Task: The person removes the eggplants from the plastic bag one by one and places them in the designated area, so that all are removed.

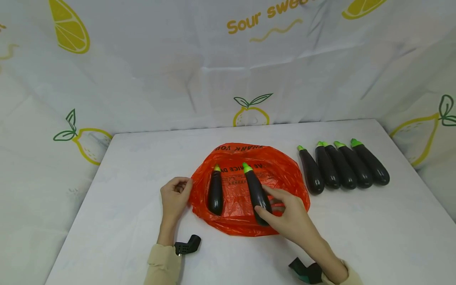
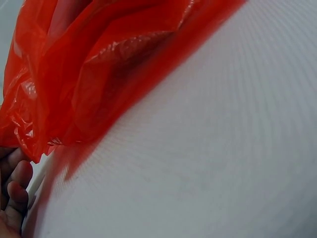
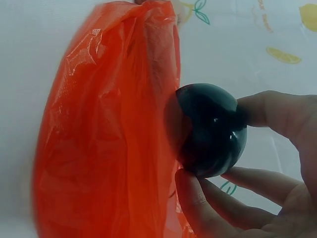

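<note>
A red plastic bag (image 1: pixel 235 227) lies spread with its mouth up in the middle of the table. Its left edge is pinched by my left hand (image 1: pixel 175 200), fingers curled. In the right wrist view, my right hand (image 3: pixel 277 163) grips the thick end of an eggplant (image 3: pixel 213 131) between thumb and fingers. From the head view, this eggplant (image 1: pixel 254 186) overlaps the right part of the bag's opening, green stem pointing away. Another eggplant (image 1: pixel 215 194) lies inside the bag on the left. Printed text shows on the bag's inner far side.
Several eggplants (image 1: pixel 342 164) lie side by side to the right of the bag, stems away from me. White cloth (image 1: pixel 142 79) with lemon prints hangs behind the table (image 1: pixel 142 158). Black wrist mounts (image 1: pixel 189 245) sit at both wrists.
</note>
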The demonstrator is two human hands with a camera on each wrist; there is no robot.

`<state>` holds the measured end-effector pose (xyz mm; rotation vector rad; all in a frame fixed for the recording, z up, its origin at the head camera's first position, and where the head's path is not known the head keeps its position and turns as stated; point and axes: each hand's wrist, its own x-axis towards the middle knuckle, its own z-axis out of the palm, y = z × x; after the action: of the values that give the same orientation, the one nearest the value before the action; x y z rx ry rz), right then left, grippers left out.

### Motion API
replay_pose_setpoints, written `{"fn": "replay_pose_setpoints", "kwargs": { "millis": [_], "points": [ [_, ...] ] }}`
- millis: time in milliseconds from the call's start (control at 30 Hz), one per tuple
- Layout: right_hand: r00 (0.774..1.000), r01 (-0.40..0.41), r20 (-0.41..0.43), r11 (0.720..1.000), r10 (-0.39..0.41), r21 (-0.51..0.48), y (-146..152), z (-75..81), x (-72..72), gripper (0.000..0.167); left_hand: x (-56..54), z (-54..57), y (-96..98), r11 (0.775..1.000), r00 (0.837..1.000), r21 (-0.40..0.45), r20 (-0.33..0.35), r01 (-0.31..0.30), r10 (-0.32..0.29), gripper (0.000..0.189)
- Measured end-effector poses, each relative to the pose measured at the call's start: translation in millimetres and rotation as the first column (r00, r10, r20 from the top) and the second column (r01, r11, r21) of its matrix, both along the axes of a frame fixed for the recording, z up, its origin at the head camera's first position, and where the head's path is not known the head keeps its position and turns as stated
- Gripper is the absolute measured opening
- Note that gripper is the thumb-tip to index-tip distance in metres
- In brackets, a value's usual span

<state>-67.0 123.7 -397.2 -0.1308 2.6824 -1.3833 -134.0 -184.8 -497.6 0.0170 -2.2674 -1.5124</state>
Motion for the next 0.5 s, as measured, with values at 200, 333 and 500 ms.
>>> {"fn": "replay_pose_setpoints", "kwargs": {
  "millis": [200, 333, 500],
  "points": [
    [0.999, 0.029, -0.016, 1.000, -0.029, 0.006, 11, 2.7, 7.4, 0.058, -0.1, 0.9, 0.3, 1.000, 1.000, -0.006, 0.005, 0.005, -0.005, 0.006],
    [0.998, 0.046, -0.040, 0.999, -0.046, 0.019, 18, 2.6, 13.4, 0.058, 0.5, 1.5, 0.1, 1.000, 1.000, -0.013, 0.008, 0.000, 0.000, 0.006],
    [0.998, 0.064, -0.032, 0.997, -0.063, 0.034, 24, 3.4, 19.5, 0.058, 0.7, 1.3, 0.0, 1.000, 1.000, -0.019, 0.016, -0.006, 0.006, 0.007]
  ]
}}
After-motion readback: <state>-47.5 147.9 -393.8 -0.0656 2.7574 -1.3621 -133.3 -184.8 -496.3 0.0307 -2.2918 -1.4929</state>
